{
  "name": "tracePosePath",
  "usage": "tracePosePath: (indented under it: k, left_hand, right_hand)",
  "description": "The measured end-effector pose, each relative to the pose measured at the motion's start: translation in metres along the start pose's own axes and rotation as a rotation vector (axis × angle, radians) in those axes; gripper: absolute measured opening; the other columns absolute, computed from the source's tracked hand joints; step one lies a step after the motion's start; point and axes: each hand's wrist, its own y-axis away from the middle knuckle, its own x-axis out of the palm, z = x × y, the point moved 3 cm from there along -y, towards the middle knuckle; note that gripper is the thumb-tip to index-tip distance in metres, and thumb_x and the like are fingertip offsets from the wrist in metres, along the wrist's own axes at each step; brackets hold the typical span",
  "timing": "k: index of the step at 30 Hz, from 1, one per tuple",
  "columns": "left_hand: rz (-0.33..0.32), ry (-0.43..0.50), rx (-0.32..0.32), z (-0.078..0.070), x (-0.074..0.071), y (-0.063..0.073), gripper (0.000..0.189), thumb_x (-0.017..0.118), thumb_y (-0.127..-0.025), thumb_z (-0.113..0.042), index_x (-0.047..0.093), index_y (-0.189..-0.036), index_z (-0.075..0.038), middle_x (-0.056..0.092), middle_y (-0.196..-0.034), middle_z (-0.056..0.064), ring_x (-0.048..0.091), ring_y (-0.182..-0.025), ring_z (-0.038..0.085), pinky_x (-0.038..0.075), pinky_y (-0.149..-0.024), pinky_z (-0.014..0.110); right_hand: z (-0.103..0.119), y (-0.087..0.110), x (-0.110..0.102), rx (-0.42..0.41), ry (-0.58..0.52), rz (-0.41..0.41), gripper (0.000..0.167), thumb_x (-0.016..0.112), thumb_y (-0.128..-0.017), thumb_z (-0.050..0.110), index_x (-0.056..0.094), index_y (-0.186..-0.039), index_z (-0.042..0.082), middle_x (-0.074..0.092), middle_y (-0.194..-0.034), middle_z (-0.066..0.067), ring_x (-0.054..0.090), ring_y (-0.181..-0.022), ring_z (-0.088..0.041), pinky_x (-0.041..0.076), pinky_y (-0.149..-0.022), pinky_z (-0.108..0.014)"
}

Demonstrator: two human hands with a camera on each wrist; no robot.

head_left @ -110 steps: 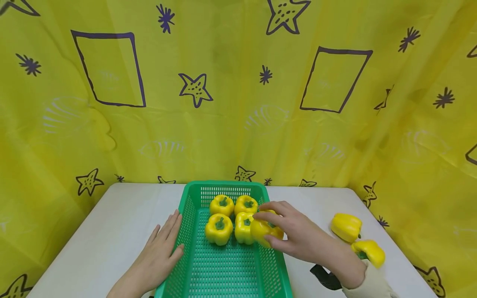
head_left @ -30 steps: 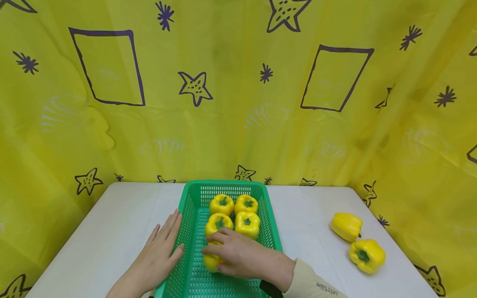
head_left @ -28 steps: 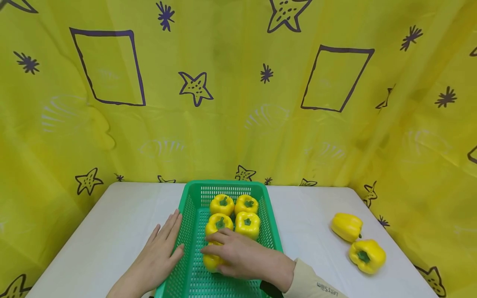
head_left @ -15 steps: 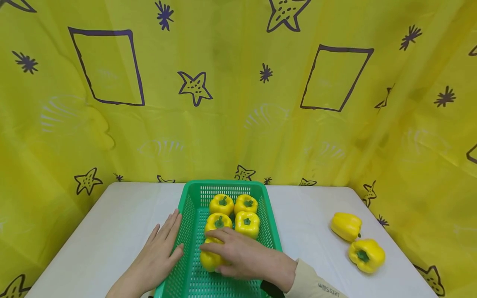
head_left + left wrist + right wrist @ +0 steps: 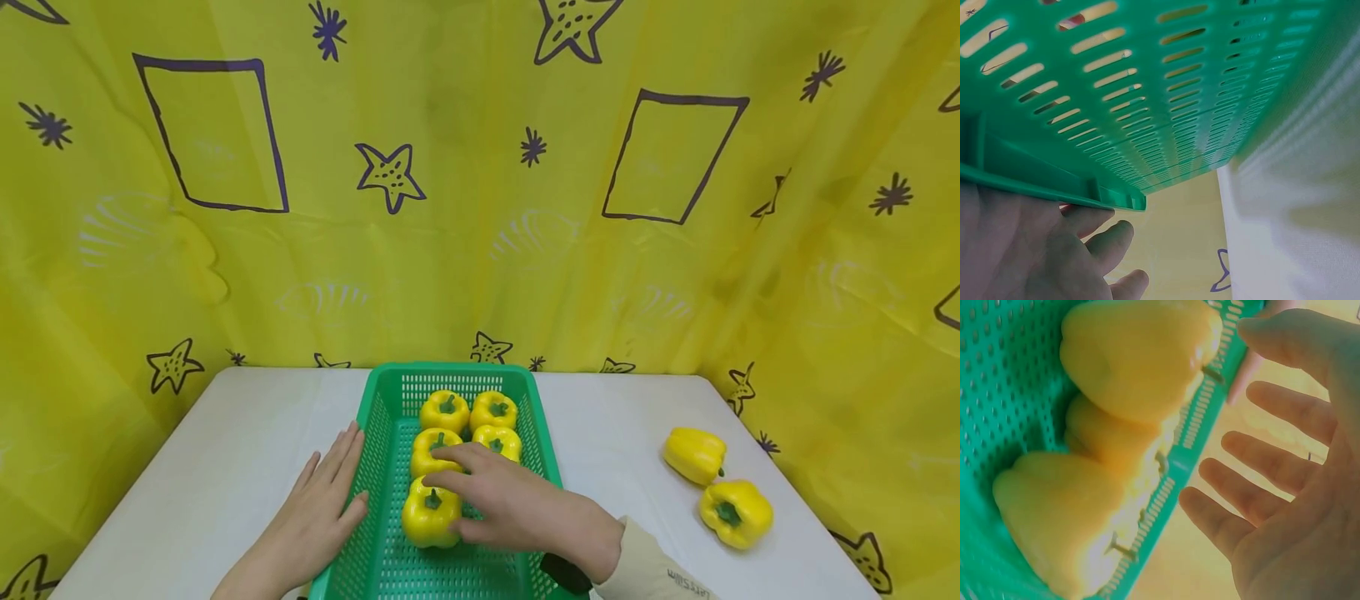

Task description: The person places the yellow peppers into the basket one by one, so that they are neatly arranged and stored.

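Note:
A green plastic basket (image 5: pixel 456 368) holds several yellow bell peppers in two columns, stems up. The frontmost bell pepper (image 5: pixel 431 523) stands in the left column. Just off its right side hovers my right hand (image 5: pixel 513 504), fingers spread and holding nothing; it partly covers the second pepper (image 5: pixel 497 437) of the right column. In the right wrist view a gap shows between my spread fingers (image 5: pixel 1272 459) and the large pepper (image 5: pixel 1135 359). My left hand (image 5: pixel 315 512) rests with straight fingers along the basket's left rim; the left wrist view shows it under the rim's edge (image 5: pixel 1054 195).
Two more yellow bell peppers, one behind (image 5: pixel 695 456) and one in front (image 5: pixel 737 514), lie on their sides on the white table (image 5: pixel 615 433) to the right. A yellow patterned curtain (image 5: pixel 450 275) closes off the back and sides.
My right hand carried a bell pepper into the basket's left column and set it at the front. It has now let go and drawn up and right. My left hand stays put.

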Motion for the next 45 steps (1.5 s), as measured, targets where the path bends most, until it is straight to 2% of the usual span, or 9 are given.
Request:
tracePosePath:
  k: [10, 18, 25, 30, 37, 45]
  left_hand:
    - [-0.013, 0.008, 0.010, -0.001, -0.001, 0.000, 0.069, 0.051, -0.099, -0.026, 0.021, -0.158, -0.004, 0.019, -0.166, 0.013, 0.023, -0.151, 0.036, 0.019, -0.115, 0.065]
    - [-0.019, 0.005, 0.011, -0.001, 0.000, 0.001, 0.070, 0.051, -0.099, -0.026, 0.021, -0.158, -0.005, 0.019, -0.166, 0.013, 0.023, -0.151, 0.036, 0.019, -0.115, 0.063]
    - [-0.026, 0.006, 0.014, -0.001, 0.000, 0.001, 0.070, 0.051, -0.099, -0.027, 0.020, -0.158, -0.006, 0.019, -0.166, 0.012, 0.024, -0.151, 0.036, 0.019, -0.116, 0.062]
    - [-0.026, 0.006, 0.016, 0.000, 0.001, 0.001, 0.070, 0.051, -0.099, -0.026, 0.020, -0.158, -0.005, 0.019, -0.166, 0.013, 0.023, -0.151, 0.036, 0.019, -0.116, 0.062]
    - [-0.030, 0.013, 0.021, 0.001, 0.004, 0.002, 0.070, 0.052, -0.099, -0.026, 0.020, -0.158, -0.006, 0.019, -0.166, 0.013, 0.024, -0.151, 0.036, 0.019, -0.116, 0.062]
    - [-0.024, 0.018, 0.010, 0.001, 0.002, 0.002, 0.069, 0.051, -0.100, -0.026, 0.020, -0.159, -0.006, 0.018, -0.166, 0.011, 0.023, -0.151, 0.034, 0.017, -0.118, 0.059]
  right_hand:
    - [-0.019, 0.019, -0.014, 0.102, -0.076, -0.025, 0.043, 0.069, -0.093, 0.028, 0.058, -0.133, 0.020, 0.047, -0.149, -0.007, 0.048, -0.134, -0.022, 0.046, -0.107, -0.038]
    - [-0.034, 0.040, -0.021, 0.225, -0.112, -0.042, 0.045, 0.069, -0.091, 0.026, 0.058, -0.135, 0.022, 0.046, -0.149, -0.007, 0.051, -0.133, -0.027, 0.051, -0.101, -0.045]
    - [-0.044, 0.057, -0.023, 0.223, -0.070, -0.141, 0.047, 0.072, -0.089, 0.023, 0.059, -0.134, 0.017, 0.050, -0.144, -0.011, 0.053, -0.130, -0.029, 0.052, -0.100, -0.044]
    - [-0.048, 0.068, -0.022, 0.225, -0.092, -0.157, 0.045, 0.071, -0.090, 0.023, 0.059, -0.133, 0.016, 0.050, -0.144, -0.010, 0.054, -0.128, -0.029, 0.053, -0.097, -0.045]
    - [-0.059, 0.088, -0.020, 0.277, -0.089, -0.193, 0.043, 0.071, -0.090, 0.021, 0.059, -0.132, 0.021, 0.051, -0.143, -0.009, 0.056, -0.124, -0.028, 0.055, -0.093, -0.044]
    - [-0.076, 0.112, -0.021, 0.328, -0.019, -0.301, 0.043, 0.075, -0.086, 0.015, 0.062, -0.127, 0.016, 0.057, -0.135, -0.009, 0.061, -0.117, -0.028, 0.055, -0.091, -0.045]
